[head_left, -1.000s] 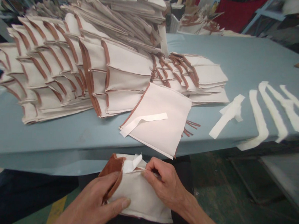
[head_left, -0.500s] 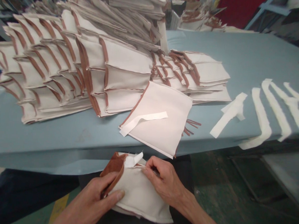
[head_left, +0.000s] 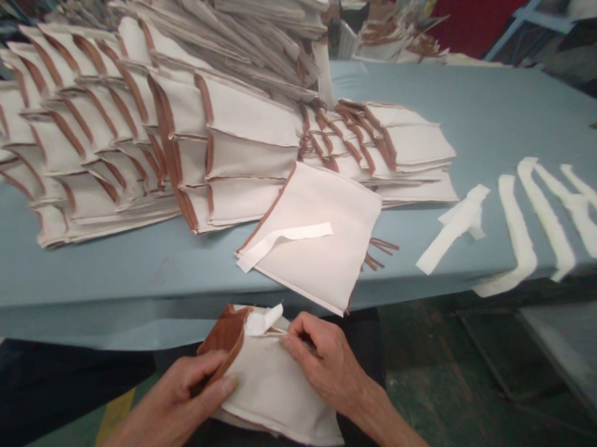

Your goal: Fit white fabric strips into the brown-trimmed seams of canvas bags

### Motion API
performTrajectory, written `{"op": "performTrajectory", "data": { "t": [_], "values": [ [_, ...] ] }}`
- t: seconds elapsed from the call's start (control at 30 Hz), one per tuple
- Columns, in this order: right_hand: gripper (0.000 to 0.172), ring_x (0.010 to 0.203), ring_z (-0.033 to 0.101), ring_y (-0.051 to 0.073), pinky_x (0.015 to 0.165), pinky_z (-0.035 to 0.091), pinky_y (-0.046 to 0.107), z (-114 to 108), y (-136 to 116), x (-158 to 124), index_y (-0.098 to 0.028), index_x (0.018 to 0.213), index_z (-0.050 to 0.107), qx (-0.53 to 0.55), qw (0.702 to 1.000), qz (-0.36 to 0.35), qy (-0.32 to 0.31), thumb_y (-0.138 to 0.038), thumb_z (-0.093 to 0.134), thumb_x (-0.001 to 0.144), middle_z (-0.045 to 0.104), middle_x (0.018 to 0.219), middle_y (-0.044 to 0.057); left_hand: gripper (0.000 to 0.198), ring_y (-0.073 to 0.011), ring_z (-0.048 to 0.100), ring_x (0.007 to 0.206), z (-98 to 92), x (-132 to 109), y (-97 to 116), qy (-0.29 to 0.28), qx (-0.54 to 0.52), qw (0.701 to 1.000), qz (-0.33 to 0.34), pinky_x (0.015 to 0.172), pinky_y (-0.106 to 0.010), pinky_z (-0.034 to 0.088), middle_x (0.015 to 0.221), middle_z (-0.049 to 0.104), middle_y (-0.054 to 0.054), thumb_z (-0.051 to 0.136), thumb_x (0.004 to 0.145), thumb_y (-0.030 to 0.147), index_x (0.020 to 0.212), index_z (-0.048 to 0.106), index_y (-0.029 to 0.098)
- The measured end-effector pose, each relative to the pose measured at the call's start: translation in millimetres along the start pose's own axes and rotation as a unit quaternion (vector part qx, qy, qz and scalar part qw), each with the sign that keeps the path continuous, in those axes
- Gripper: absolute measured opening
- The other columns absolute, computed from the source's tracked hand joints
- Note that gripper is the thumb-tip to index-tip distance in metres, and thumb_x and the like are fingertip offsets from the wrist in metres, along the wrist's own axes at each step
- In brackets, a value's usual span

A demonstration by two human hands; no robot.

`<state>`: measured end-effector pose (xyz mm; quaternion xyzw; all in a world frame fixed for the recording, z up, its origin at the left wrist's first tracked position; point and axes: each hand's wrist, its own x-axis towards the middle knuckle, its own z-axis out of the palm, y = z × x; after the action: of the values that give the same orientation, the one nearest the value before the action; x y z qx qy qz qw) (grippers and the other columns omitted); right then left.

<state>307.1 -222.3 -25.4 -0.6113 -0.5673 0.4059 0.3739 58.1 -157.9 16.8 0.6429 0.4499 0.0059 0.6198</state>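
Observation:
On my lap lies a cream canvas piece with a brown binding along its left side. My left hand grips that brown-edged side, with the thumb lying across it. My right hand pinches the top edge of the canvas, close to a small white fabric tab. A small dark object shows at my right fingertips, too small to identify. The lower part of the piece hangs below my hands.
Tall overlapping stacks of brown-edged canvas pieces cover the left of a pale blue table. A flat panel with a white strip lies near its front edge. Several white strips lie at right.
My left hand has shifted slightly down and left, its thumb now nearer the brown binding. The right hand stays pinched on the top edge, and the view has moved slightly.

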Motion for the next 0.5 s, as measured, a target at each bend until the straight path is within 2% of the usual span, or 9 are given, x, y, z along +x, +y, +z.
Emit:
{"op": "performTrajectory", "data": {
  "t": [0.17, 0.33, 0.5],
  "values": [
    [0.024, 0.065, 0.053, 0.013, 0.063, 0.036, 0.027, 2, -4, -2, -0.02, 0.08, 0.057, -0.013, 1.0, -0.019, 0.002, -0.03, 0.058, 0.102, 0.061, 0.073, -0.002, 0.056, -0.02, 0.058, 0.078, 0.2, -1, 11, 0.017, 0.015, 1.0, 0.0, 0.072, -0.023, 0.054, 0.078, 0.066, -0.002, 0.059, 0.096, 0.069, 0.08, 0.075, 0.018],
    [0.021, 0.066, 0.057, 0.014, 0.063, 0.036, 0.027, 3, -13, -5, -0.021, 0.08, 0.056, -0.051, 0.997, -0.06, 0.001, -0.025, 0.061, 0.1, 0.062, 0.074, -0.002, 0.049, -0.0207, 0.061, 0.078, 3.5, 0, 28, 0.025, -0.002, 1.0, 0.002, 0.068, -0.023, 0.054, 0.082, 0.071, -0.003, 0.064, 0.094, 0.065, 0.085, 0.076, 0.018],
    [0.021, 0.067, 0.06, 0.015, 0.062, 0.037, 0.027, 2, -18, -8, -0.021, 0.081, 0.057, -0.085, 0.993, -0.082, 0.0, -0.025, 0.062, 0.101, 0.063, 0.074, -0.001, 0.046, -0.0204, 0.061, 0.073, 8.7, -5, 24, 0.067, 0.105, 0.992, -0.008, 0.068, -0.024, 0.052, 0.073, 0.069, -0.001, 0.061, 0.096, 0.059, 0.073, 0.07, 0.021]
  ]
}}
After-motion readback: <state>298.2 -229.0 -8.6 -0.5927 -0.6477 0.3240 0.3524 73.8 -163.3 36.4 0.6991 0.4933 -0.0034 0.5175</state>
